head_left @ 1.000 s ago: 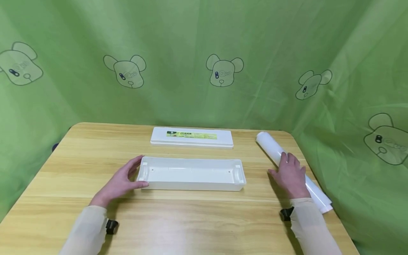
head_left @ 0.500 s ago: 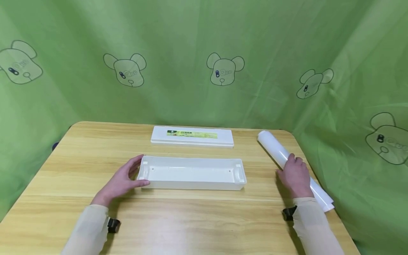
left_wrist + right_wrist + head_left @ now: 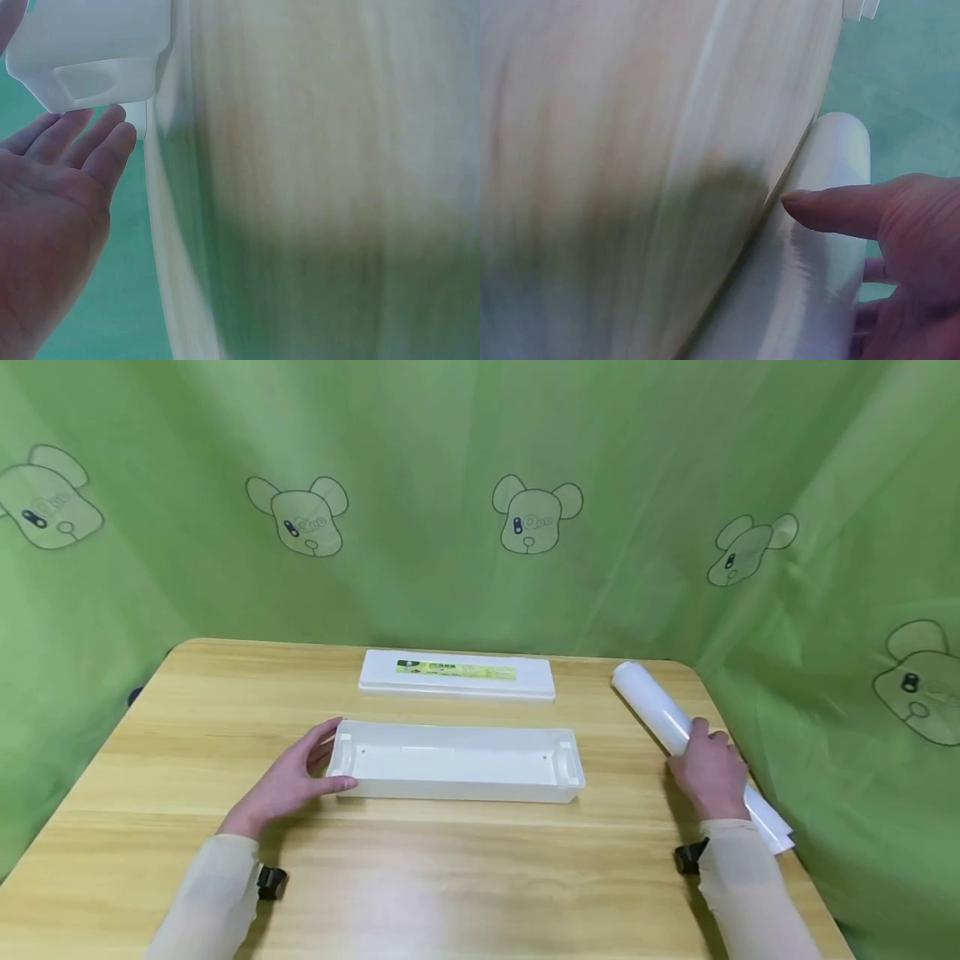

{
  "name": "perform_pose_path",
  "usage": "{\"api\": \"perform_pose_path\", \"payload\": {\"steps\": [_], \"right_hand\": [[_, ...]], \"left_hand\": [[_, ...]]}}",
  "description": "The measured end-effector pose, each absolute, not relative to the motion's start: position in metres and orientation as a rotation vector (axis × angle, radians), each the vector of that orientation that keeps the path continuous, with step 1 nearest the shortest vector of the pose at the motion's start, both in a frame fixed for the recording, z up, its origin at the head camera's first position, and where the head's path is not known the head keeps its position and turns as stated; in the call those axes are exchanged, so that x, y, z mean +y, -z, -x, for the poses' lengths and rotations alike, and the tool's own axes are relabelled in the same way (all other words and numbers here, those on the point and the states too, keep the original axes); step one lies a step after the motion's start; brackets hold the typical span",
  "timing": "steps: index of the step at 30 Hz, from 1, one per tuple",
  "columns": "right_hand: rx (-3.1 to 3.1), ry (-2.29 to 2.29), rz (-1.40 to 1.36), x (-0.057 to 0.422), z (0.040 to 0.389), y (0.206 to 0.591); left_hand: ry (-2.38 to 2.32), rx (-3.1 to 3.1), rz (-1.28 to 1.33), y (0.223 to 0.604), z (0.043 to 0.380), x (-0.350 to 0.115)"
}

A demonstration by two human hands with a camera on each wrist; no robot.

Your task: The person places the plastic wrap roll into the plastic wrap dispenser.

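Note:
In the head view, my left hand point(image 3: 288, 781) holds the left end of a long white plastic box point(image 3: 457, 791) that lies open-topped on the table. Its thumb is at the front wall and its fingers reach round to the back; the left wrist view shows the fingertips right at the end of the box point(image 3: 94, 37). Over on the right, my right hand point(image 3: 712, 774) grips a glossy white roll of plastic film point(image 3: 651, 700) about its middle. From the right wrist, the thumb lies on the near side of the roll point(image 3: 810, 277), fingers partly hidden beyond it.
A flat white lid point(image 3: 457, 687) with a yellow-green label lies behind the box, near the back of the wooden table point(image 3: 450, 868). Green curtain point(image 3: 420, 560) with printed bear heads surrounds the back and sides. The roll slants close along the right table edge.
My right hand has shifted slightly right, and its thumb has drawn in against the roll. The left hand keeps its hold on the box. The head view has tilted a little.

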State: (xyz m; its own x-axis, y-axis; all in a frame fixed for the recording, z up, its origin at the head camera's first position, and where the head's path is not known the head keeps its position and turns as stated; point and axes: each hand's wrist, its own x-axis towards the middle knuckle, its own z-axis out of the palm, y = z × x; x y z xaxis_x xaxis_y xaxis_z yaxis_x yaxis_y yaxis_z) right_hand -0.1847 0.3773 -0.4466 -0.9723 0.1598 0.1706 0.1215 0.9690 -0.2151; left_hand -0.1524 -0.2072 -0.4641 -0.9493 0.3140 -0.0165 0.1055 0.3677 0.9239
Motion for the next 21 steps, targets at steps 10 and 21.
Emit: {"api": "perform_pose_path", "payload": {"steps": [10, 21], "right_hand": [[-3.02, -0.378, 0.257, 0.3852, 0.1878, 0.4411], [-3.029, -0.342, 0.279, 0.3796, 0.1895, 0.4375]], "left_hand": [[-1.641, 2.415, -0.372, 0.465, 0.152, -0.2072], [-1.639, 2.417, -0.372, 0.465, 0.1533, -0.2087]]}}
